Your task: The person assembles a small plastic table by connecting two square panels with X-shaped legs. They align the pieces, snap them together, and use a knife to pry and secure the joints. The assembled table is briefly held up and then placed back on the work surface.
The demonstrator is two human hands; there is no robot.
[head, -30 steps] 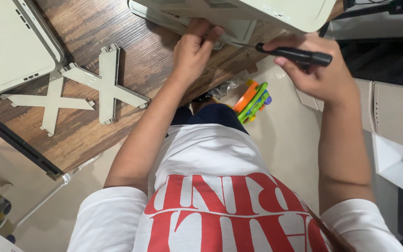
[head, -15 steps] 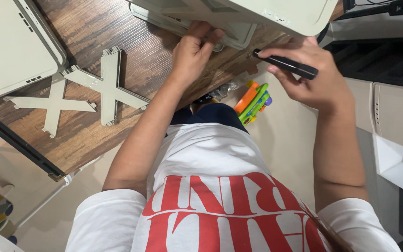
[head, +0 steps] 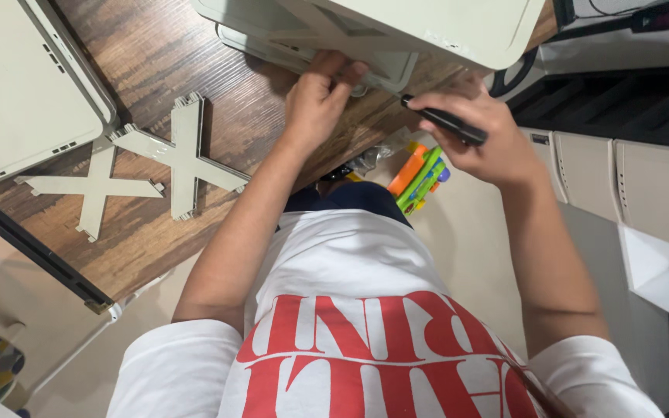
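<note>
**Both hands at the pale grey housing, screwdriver in the right**

The person's left hand (head: 320, 97) rests at the near edge of a pale grey plastic housing (head: 435, 27) that lies at the far side of the wood-grain tabletop (head: 156, 54). Its fingers (head: 344, 71) are curled and pinched together against a lower panel (head: 303, 50) of the same grey that sticks out beneath the housing; whether they pinch a small part there cannot be told.

The right hand (head: 489, 139) is just beside it, over the tabletop's edge, and its fingers are closed around the black handle of a screwdriver (head: 444, 122). The tool lies nearly level, its thin shaft pointing toward the left hand and the housing's underside; the tip is hidden by the left hand's fingers.

On the tabletop to the left lie two flat grey cross-shaped pieces: a larger cross piece (head: 183, 159) and a smaller cross piece (head: 93, 187), touching at one arm. A large grey panel (head: 17, 85) with rounded corners covers the tabletop's left corner. Below the tabletop's edge, on the floor near the person's knees, sits a cluster of orange and green plastic tools (head: 420, 174). Grey cabinet units (head: 621, 186) stand to the right.
</note>
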